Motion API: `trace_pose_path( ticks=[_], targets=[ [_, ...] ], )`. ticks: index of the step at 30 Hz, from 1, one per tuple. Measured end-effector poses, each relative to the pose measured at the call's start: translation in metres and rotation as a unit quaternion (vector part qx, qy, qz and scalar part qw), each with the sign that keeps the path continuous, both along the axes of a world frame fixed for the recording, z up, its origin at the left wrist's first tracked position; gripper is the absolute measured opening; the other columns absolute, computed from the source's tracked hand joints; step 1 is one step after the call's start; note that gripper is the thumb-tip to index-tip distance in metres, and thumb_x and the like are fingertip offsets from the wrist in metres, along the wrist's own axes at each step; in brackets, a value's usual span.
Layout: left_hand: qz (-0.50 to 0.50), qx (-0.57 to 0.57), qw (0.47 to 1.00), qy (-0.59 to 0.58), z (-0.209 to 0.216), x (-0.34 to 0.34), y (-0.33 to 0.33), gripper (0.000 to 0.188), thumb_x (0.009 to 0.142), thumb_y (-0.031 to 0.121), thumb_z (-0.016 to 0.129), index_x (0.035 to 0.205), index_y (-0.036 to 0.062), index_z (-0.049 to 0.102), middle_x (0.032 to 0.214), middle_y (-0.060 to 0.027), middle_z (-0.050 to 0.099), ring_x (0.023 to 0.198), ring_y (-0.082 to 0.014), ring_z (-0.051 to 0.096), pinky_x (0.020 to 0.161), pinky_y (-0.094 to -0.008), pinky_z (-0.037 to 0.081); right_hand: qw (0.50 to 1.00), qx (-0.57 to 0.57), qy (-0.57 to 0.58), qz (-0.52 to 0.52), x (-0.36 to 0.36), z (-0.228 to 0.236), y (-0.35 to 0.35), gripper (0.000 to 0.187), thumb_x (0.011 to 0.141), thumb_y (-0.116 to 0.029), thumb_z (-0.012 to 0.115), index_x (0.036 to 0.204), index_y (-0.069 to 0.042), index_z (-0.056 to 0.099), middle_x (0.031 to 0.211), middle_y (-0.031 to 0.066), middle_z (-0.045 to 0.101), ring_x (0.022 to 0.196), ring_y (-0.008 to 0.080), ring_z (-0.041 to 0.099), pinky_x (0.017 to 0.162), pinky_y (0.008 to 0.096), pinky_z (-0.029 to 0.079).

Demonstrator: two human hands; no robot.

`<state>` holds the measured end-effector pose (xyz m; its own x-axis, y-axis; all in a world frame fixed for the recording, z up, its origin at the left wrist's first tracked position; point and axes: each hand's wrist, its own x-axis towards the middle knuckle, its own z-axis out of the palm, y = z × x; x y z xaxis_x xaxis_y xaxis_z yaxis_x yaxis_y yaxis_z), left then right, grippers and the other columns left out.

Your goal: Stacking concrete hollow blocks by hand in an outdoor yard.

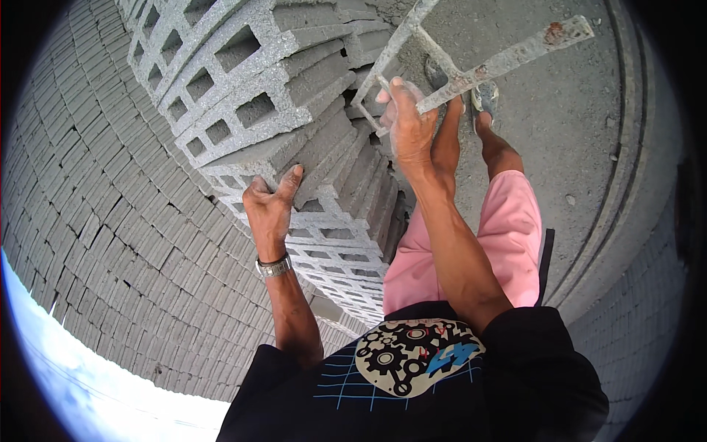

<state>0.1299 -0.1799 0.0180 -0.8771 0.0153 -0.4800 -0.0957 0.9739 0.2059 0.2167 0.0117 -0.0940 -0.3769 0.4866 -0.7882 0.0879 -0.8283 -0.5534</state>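
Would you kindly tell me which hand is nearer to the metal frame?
Right: the right hand holds the metal frame, while the left hand is apart from it, touching the blocks.

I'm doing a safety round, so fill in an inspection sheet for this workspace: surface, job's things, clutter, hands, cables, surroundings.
Surface: grey, dusty ground, with curved ridges toward the right.
Job's things: a stack of hollow grey blocks, its blocks unevenly lined up; a metal frame with rust patches.
Clutter: a small stone on the ground.
Left hand: on the edge of a block in the stack, grip unclear.
Right hand: closed on the metal frame.
Cables: nothing seen near the hands.
Surroundings: a large wall of blocks on the left.
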Motion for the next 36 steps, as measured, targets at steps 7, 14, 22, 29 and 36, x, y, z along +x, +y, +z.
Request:
trace_pose_path(
  ticks=[7, 14, 22, 29, 36],
  targets=[
    [0.015, 0.01, 1.0, 0.01, -0.005, 0.001, 0.016, 0.062, 0.073, 0.038, 0.084, 0.055, 0.0113, 0.031, 0.054, 0.0045, 0.032, 0.053, -0.0094, 0.025, 0.045, -0.028, 0.022, 0.999, -0.003, 0.009, -0.033, 0.018, 0.004, 0.029, 0.035, 0.091, -0.028, 0.056, 0.071, -0.001, 0.062, 0.058, -0.0045, 0.041, 0.052, 0.0058, 0.036, 0.048, 0.0252, 0.028],
    [0.039, 0.033, 0.998, 0.039, -0.013, 0.008, 0.028, 0.057, 0.075, 0.029, 0.083, 0.057, 0.0148, 0.031, 0.057, 0.0065, 0.032, 0.056, -0.0076, 0.024, 0.048, -0.026, 0.019, 0.999, 0.0, -0.035, 0.036, 0.034, -0.002, 0.006, 0.036, 0.091, -0.03, 0.055, 0.072, 0.0, 0.063, 0.056, -0.0017, 0.043, 0.053, 0.0098, 0.041, 0.051, 0.0278, 0.034],
    [0.038, 0.041, 0.998, 0.036, -0.015, 0.006, 0.03, 0.056, 0.076, 0.028, 0.083, 0.057, 0.0154, 0.032, 0.058, 0.0071, 0.031, 0.056, -0.0071, 0.024, 0.048, -0.0253, 0.02, 0.996, 0.033, -0.076, 0.028, 0.02, -0.046, -0.036, 0.038, 0.091, -0.031, 0.055, 0.071, 0.001, 0.062, 0.053, -0.0012, 0.043, 0.051, 0.0092, 0.043, 0.049, 0.0272, 0.033],
    [0.051, 0.066, 0.996, 0.035, -0.01, 0.006, 0.025, 0.056, 0.076, 0.028, 0.083, 0.057, 0.0153, 0.032, 0.058, 0.0075, 0.032, 0.056, -0.0069, 0.024, 0.049, -0.0254, 0.02, 0.997, -0.057, -0.022, -0.039, 0.026, -0.012, -0.008, 0.038, 0.09, -0.031, 0.055, 0.072, 0.002, 0.063, 0.054, -0.0015, 0.044, 0.051, 0.0106, 0.043, 0.05, 0.0281, 0.033],
    [0.05, 0.066, 0.996, 0.033, -0.017, 0.005, 0.024, 0.059, 0.075, 0.029, 0.083, 0.057, 0.0138, 0.029, 0.058, 0.0062, 0.03, 0.055, -0.0083, 0.024, 0.047, -0.0268, 0.02, 0.998, 0.005, -0.059, 0.026, 0.018, -0.048, -0.031, 0.037, 0.091, -0.029, 0.055, 0.072, 0.001, 0.065, 0.055, 0.0003, 0.047, 0.052, 0.0122, 0.043, 0.052, 0.0299, 0.034]
  ],
)
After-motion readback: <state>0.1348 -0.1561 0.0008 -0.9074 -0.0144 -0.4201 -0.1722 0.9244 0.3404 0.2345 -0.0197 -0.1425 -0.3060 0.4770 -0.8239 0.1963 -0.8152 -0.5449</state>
